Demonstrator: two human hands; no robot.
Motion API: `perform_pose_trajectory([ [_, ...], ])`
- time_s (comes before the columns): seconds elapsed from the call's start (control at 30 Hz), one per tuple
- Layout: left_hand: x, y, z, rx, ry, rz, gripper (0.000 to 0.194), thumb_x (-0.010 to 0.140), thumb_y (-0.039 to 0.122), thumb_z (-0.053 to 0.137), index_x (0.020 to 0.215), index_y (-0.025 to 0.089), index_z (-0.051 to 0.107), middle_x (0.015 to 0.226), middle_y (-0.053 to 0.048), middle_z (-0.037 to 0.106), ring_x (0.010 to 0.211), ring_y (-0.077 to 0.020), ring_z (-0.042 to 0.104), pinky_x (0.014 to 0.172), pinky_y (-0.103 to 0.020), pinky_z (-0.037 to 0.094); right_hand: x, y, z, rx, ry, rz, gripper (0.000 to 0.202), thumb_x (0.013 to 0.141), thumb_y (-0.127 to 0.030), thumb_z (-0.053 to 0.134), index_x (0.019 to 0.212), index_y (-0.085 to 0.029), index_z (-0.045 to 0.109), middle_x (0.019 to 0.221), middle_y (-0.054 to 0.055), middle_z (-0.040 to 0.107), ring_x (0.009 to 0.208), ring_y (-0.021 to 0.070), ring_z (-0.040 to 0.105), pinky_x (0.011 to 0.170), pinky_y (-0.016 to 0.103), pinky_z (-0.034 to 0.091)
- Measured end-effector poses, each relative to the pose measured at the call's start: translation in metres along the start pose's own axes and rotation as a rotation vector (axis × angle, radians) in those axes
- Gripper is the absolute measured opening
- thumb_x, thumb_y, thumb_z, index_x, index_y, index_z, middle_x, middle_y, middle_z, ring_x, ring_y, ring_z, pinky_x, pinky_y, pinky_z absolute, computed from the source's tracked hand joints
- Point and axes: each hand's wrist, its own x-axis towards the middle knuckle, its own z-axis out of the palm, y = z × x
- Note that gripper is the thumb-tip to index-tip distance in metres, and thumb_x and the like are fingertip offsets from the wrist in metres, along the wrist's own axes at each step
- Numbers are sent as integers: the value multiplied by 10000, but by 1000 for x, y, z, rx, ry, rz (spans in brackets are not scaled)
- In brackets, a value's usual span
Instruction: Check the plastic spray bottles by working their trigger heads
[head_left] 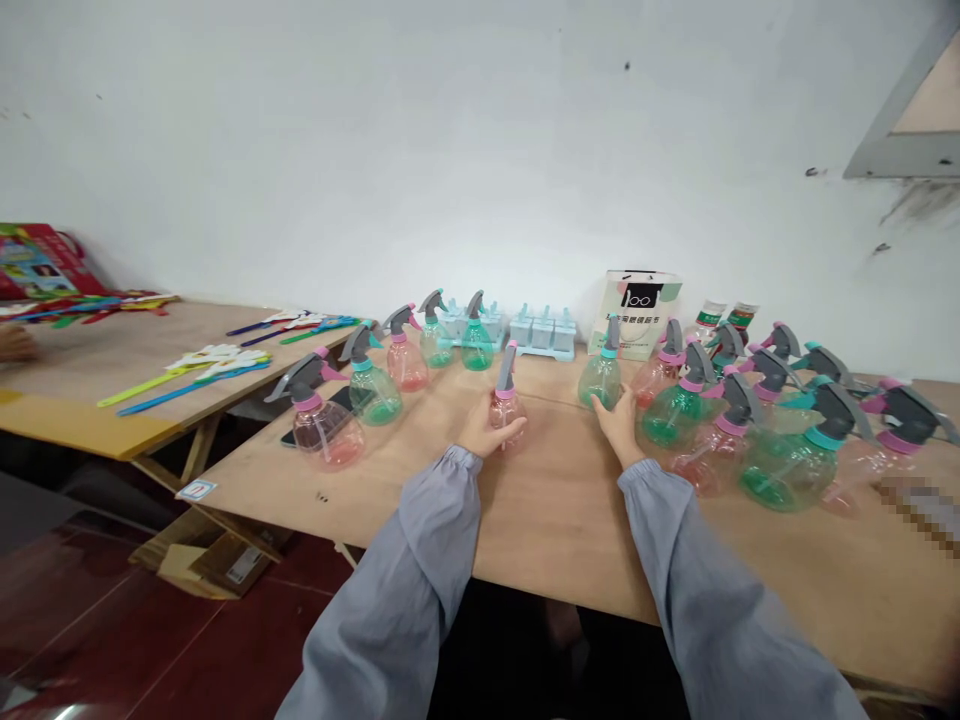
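Observation:
My left hand [486, 428] is wrapped round a pink spray bottle [508, 408] with a grey trigger head, upright at the middle of the wooden table [555, 520]. My right hand [619, 425] has its fingers round the lower right side of a green spray bottle [600, 378], also upright. Several more pink and green spray bottles stand on the left, among them a pink one [328, 435] nearest the front edge. Another close group of several bottles is on the right, with a large green one [787, 470] in front.
Behind the bottles stand pale blue moulds [543, 333] and a white printed box [636, 312]. A dark phone [300, 436] lies behind the front left bottle. On the left table [67, 365] are colourful hand-shaped clappers [217, 362] and another person's blurred hand [16, 343].

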Motion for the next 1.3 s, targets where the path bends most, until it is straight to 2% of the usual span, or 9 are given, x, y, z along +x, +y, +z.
perform_pose_trajectory([
  [0.1, 0, 0, 0, -11, -3, 5, 589, 720, 404, 798, 1201, 190, 534, 1136, -96, 669, 1058, -254, 664, 984, -443, 501, 4, 2, 1, -51, 51, -3, 759, 744, -474, 681, 1313, -65, 390, 1362, 290, 475, 1307, 355, 452, 1099, 514, 371],
  [0.33, 0, 3, -1, -18, -3, -4, 601, 701, 408, 803, 1195, 187, 543, 1129, -93, 676, 1056, -263, 670, 977, -449, 508, -3, -8, 6, -218, 189, -169, 666, 776, -455, 663, 1284, -112, 401, 1313, 240, 471, 1287, 364, 428, 1068, 563, 370],
  [0.5, 0, 2, -1, 4, 13, 3, 622, 705, 418, 803, 1219, 187, 541, 1142, -105, 675, 1079, -274, 663, 992, -466, 500, 1, -13, 16, -194, 186, -143, 821, 734, -371, 700, 1384, -76, 293, 1392, 279, 429, 1360, 370, 392, 1109, 540, 345],
  [0.63, -1, 1, -1, -14, 13, 10, 607, 708, 405, 805, 1214, 192, 547, 1120, -97, 680, 1057, -264, 667, 975, -454, 511, 5, -14, 21, -211, 162, -81, 877, 727, -354, 714, 1425, -66, 267, 1407, 284, 458, 1336, 374, 439, 1091, 514, 372],
  [0.8, 0, 1, 0, -21, 9, 5, 623, 702, 400, 809, 1218, 192, 531, 1121, -89, 684, 1054, -259, 669, 980, -452, 507, 10, -15, 27, -279, 210, 19, 851, 766, -514, 708, 1384, -47, 355, 1349, 309, 497, 1260, 410, 484, 1051, 550, 388],
  [0.97, -1, 3, 0, 5, 12, -5, 609, 693, 393, 815, 1194, 199, 530, 1117, -93, 691, 1054, -271, 675, 973, -459, 509, 18, -21, 31, -257, 230, 106, 917, 771, -682, 652, 1354, -28, 383, 1352, 357, 444, 1269, 454, 446, 1035, 605, 375],
  [1.13, -3, 4, 1, 16, 4, -21, 641, 700, 410, 811, 1223, 188, 514, 1162, -122, 676, 1101, -303, 661, 989, -487, 499, -1, -31, 23, -136, 243, 11, 893, 792, -704, 601, 1359, -65, 342, 1400, 333, 380, 1372, 422, 352, 1107, 609, 316],
  [1.23, -6, 8, 8, -8, -15, 15, 585, 793, 395, 720, 1281, 179, 480, 1221, -140, 654, 1159, -297, 637, 1028, -484, 480, -24, -50, 17, 62, 139, -171, 783, 845, -667, 531, 1376, -134, 318, 1408, 261, 392, 1364, 351, 386, 1128, 582, 323],
  [1.3, -10, 14, 17, 4, -35, 59, 534, 852, 391, 645, 1310, 177, 470, 1245, -148, 640, 1194, -289, 619, 1053, -472, 464, -36, -69, 13, 197, -44, -274, 765, 837, -637, 559, 1396, -177, 310, 1423, 214, 408, 1355, 316, 421, 1133, 551, 345],
])
